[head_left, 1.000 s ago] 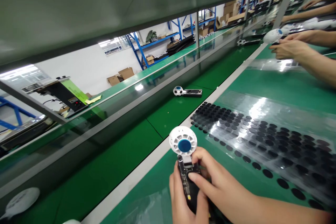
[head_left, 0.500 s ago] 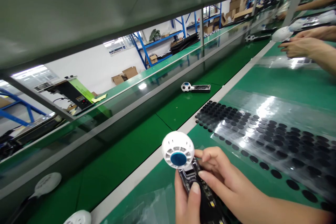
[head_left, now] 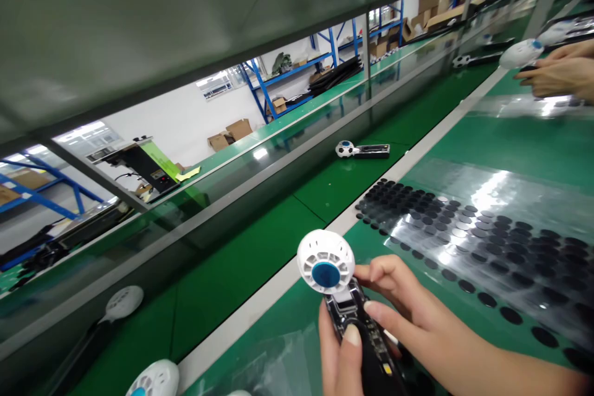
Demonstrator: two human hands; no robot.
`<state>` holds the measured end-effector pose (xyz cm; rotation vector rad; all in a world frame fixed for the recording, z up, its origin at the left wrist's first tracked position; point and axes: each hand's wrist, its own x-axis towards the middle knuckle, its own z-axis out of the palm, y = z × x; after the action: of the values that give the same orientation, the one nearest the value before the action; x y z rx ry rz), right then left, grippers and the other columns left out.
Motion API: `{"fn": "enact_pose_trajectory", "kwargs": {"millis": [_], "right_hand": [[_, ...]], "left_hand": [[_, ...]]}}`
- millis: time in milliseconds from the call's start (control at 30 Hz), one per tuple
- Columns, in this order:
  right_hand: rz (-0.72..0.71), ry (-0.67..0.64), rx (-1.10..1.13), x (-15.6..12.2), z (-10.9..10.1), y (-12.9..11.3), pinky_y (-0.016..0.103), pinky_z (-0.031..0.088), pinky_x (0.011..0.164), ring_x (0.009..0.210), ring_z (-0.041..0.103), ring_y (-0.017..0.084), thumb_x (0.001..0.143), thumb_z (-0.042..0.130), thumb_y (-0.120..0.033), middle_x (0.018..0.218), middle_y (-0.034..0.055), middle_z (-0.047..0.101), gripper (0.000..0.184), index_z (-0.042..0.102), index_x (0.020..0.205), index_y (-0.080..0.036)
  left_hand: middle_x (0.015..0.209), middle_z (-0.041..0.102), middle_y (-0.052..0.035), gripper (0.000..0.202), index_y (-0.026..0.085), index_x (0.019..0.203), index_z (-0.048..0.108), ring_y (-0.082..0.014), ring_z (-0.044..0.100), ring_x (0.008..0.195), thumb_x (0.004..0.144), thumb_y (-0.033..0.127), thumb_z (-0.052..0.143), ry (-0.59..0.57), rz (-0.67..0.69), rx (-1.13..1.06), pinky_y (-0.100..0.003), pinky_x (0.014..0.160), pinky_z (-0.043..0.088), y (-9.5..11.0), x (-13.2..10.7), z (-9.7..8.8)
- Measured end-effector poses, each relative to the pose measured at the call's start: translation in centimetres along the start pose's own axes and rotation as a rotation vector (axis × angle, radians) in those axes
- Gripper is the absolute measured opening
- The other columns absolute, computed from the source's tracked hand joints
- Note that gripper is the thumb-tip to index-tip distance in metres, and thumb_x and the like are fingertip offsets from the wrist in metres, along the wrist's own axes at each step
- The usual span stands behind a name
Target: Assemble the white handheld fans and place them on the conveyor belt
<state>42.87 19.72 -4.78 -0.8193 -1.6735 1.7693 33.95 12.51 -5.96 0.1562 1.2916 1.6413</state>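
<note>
Both hands hold a handheld device [head_left: 325, 263] with a round white vented head, a blue disc at its centre and a black handle whose circuit board [head_left: 359, 315] lies exposed. My left hand [head_left: 341, 356] wraps round the handle from below, its thumb pressed on the black part under the board. On the handle's right side, my right hand [head_left: 399, 303] grips with thumb and fingers, the fingertips close beneath the white head. What the right fingers touch behind the handle is hidden.
Along the green conveyor belt [head_left: 250, 253] lie a football-patterned device [head_left: 362, 150] and white-headed ones [head_left: 124, 302]. Clear sheets of black discs [head_left: 464, 235] cover the bench at right. Another person's hands [head_left: 557, 74] hold a similar device. A grey overhead panel [head_left: 185, 25] hangs above.
The whole scene has shifted rightward in view. Devices on the belt at lower left show further right and higher. Both hands keep their hold on the device, nearly unchanged in pose.
</note>
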Motion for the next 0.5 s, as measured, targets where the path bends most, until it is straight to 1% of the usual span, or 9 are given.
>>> {"fn": "enact_pose_trajectory", "kwargs": {"millis": [100, 167, 233, 267, 333, 367, 400, 433, 500], "right_hand": [[-0.013, -0.052, 0.067, 0.4, 0.0, -0.4, 0.039, 0.041, 0.092, 0.109, 0.049, 0.020, 0.088, 0.042, -0.035, 0.121, 0.0010, 0.048, 0.008, 0.039, 0.094, -0.030], [-0.034, 0.003, 0.044, 1.1, -0.3, -0.5, 0.036, 0.044, 0.086, 0.101, 0.052, 0.018, 0.090, 0.036, -0.036, 0.112, 0.0017, 0.052, 0.009, 0.039, 0.092, -0.028], [-0.032, 0.045, -0.174, 1.8, -0.8, -0.5, 0.032, 0.045, 0.078, 0.089, 0.054, 0.016, 0.092, 0.029, -0.033, 0.094, 0.0010, 0.054, 0.013, 0.039, 0.089, -0.026], [-0.024, 0.027, -0.323, 2.1, -1.2, -0.4, 0.030, 0.045, 0.073, 0.082, 0.054, 0.016, 0.092, 0.028, -0.031, 0.085, -0.0002, 0.053, 0.014, 0.040, 0.087, -0.025], [-0.019, -0.095, -0.584, 2.4, -2.0, -0.2, 0.029, 0.042, 0.065, 0.071, 0.052, 0.016, 0.088, 0.035, -0.024, 0.076, -0.0018, 0.052, 0.011, 0.044, 0.081, -0.024], [-0.026, -0.169, -0.659, 2.4, -2.3, 0.0, 0.028, 0.041, 0.063, 0.069, 0.052, 0.016, 0.083, 0.042, -0.021, 0.076, -0.0018, 0.053, 0.007, 0.048, 0.079, -0.024], [-0.033, -0.232, -0.692, 2.3, -2.5, 0.1, 0.028, 0.040, 0.063, 0.071, 0.053, 0.017, 0.077, 0.049, -0.016, 0.078, -0.0014, 0.055, 0.008, 0.052, 0.077, -0.023], [-0.046, -0.283, -0.724, 2.2, -2.5, 0.2, 0.029, 0.039, 0.065, 0.075, 0.054, 0.018, 0.071, 0.053, -0.011, 0.082, -0.0007, 0.056, 0.013, 0.055, 0.076, -0.023], [-0.078, -0.367, -0.843, 1.8, -2.4, 0.4, 0.032, 0.039, 0.071, 0.084, 0.054, 0.022, 0.063, 0.054, -0.004, 0.089, 0.0012, 0.058, 0.025, 0.060, 0.077, -0.023]], "left_hand": [[0.073, 0.065, -0.0053, 0.061, 0.018, 0.124, 0.038, -0.0252, 0.066, 0.075, 0.071, 0.041, 0.058, 0.000, 0.030, 0.002, -0.033, 0.067, 0.051, 0.3, 0.5, -0.2], [0.072, 0.065, -0.0051, 0.058, 0.018, 0.117, 0.039, -0.0242, 0.066, 0.072, 0.069, 0.042, 0.062, -0.018, 0.060, -0.016, -0.033, 0.065, 0.051, 0.9, 0.9, -0.3], [0.074, 0.065, -0.0052, 0.058, 0.019, 0.115, 0.036, -0.0225, 0.065, 0.069, 0.069, 0.042, 0.062, -0.033, 0.089, -0.048, -0.032, 0.064, 0.051, 1.6, 1.3, -0.5], [0.074, 0.065, -0.0048, 0.058, 0.019, 0.116, 0.034, -0.0214, 0.065, 0.067, 0.070, 0.040, 0.062, -0.028, 0.102, -0.056, -0.032, 0.064, 0.051, 1.9, 1.4, -0.6], [0.072, 0.065, -0.0037, 0.058, 0.019, 0.120, 0.030, -0.0189, 0.064, 0.063, 0.073, 0.036, 0.059, 0.003, 0.139, -0.038, -0.031, 0.063, 0.051, 2.7, 1.6, -0.9], [0.071, 0.065, -0.0035, 0.058, 0.018, 0.121, 0.029, -0.0176, 0.064, 0.061, 0.074, 0.034, 0.058, 0.024, 0.160, -0.018, -0.030, 0.063, 0.051, 3.1, 1.8, -1.0], [0.070, 0.065, -0.0034, 0.057, 0.018, 0.123, 0.029, -0.0166, 0.063, 0.059, 0.075, 0.033, 0.057, 0.047, 0.178, 0.000, -0.029, 0.062, 0.051, 3.4, 1.9, -1.1], [0.070, 0.065, -0.0033, 0.056, 0.018, 0.123, 0.030, -0.0158, 0.062, 0.058, 0.076, 0.031, 0.056, 0.071, 0.191, 0.012, -0.028, 0.061, 0.051, 3.7, 2.1, -1.2], [0.069, 0.065, -0.0030, 0.053, 0.018, 0.124, 0.032, -0.0148, 0.061, 0.056, 0.078, 0.031, 0.054, 0.116, 0.193, 0.003, -0.027, 0.058, 0.051, 4.2, 2.5, -1.5]]}}
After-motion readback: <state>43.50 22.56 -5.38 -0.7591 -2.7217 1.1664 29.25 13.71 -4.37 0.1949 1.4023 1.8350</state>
